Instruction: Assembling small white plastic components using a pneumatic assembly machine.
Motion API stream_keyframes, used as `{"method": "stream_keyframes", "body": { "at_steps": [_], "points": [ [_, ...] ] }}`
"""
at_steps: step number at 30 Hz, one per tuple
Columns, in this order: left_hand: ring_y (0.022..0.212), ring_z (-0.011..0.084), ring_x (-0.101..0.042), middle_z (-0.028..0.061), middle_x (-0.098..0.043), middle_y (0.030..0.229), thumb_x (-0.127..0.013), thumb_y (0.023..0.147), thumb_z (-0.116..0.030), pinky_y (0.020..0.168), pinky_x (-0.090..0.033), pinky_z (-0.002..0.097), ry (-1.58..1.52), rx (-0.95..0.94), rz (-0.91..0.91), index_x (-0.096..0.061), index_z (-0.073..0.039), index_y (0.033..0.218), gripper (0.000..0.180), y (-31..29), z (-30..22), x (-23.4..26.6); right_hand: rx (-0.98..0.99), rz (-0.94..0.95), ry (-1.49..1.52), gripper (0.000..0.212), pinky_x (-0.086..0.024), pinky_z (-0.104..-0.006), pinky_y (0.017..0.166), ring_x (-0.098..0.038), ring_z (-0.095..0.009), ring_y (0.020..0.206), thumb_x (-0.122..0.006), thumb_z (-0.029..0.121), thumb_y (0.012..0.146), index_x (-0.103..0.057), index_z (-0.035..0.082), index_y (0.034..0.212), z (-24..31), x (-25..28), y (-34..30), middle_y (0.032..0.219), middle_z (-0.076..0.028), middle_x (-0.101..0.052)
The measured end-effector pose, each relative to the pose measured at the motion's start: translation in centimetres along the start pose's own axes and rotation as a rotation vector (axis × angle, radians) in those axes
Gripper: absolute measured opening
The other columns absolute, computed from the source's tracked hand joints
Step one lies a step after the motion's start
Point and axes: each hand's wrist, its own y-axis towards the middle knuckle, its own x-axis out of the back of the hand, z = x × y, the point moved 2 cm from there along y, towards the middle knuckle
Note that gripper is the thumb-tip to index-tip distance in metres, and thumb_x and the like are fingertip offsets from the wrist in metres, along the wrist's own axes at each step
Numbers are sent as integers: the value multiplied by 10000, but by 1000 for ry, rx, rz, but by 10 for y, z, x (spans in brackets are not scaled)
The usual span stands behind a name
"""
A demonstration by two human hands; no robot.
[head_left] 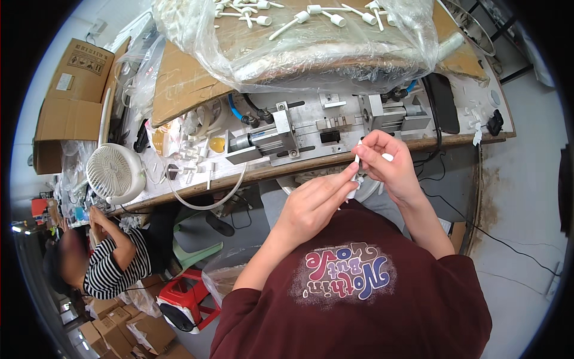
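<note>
Just in front of the table edge, both hands meet around a slim white plastic part (357,160). My left hand (317,200) is closed, its fingertips pinching the part from the left. Thumb and fingers of my right hand (387,161) close on its upper end. A white rounded end (387,157) shows against the right palm; whether it belongs to the same part I cannot tell. Below the hands, more white pieces sit in a pale round container (378,190), mostly hidden. Behind the hands stands a metal clamping fixture (287,134) with cylinders on both sides.
Clear plastic film (239,60) over cardboard (179,84) bears several white stemmed parts (293,25). A white fan (113,172) and a loop of clear tubing (206,207) are at the left. A black cable (439,128) hangs right. A co-worker (116,257) sits far left beside a red stool (185,296).
</note>
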Motion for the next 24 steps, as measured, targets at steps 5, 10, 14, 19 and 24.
{"method": "stream_keyframes", "body": {
  "at_steps": [5,10,14,19,24],
  "points": [
    [889,267,-674,153,-643,1213,-726,747,14,742,-549,334,97,75,-64,-666,40,1030,290,7,8,-3,-43,-105,-25,142,-274,-163,485,-377,19,544,-643,188,945,-609,55,911,-11,-2,-1,684,54,-537],
    [888,228,-661,107,-654,1198,-737,741,-39,716,-536,329,390,144,-45,-678,1,1036,304,5,32,-18,113,-164,67,132,-245,-191,499,-317,-3,552,-584,160,954,-536,60,882,-8,10,0,656,73,-407],
    [737,203,-679,109,-655,1217,-729,731,-77,630,-511,321,512,215,51,-685,-19,1040,318,7,43,-31,255,-103,142,160,-289,-219,581,-335,-53,618,-491,183,946,-509,26,972,5,11,-3,699,26,-407],
    [605,211,-655,161,-623,1264,-635,730,-71,561,-497,326,525,229,75,-686,-26,989,268,11,50,-32,407,-24,217,350,-291,-258,623,-353,-90,666,-443,350,946,-489,9,1016,1,8,-8,780,-12,-419],
    [565,233,-639,229,-594,1276,-631,688,-107,512,-512,334,603,262,80,-656,-2,880,221,6,51,-46,668,-55,6,445,-277,-309,663,-329,-154,709,-387,464,957,-430,29,873,14,-2,-10,759,-46,-353]
  ]
}}
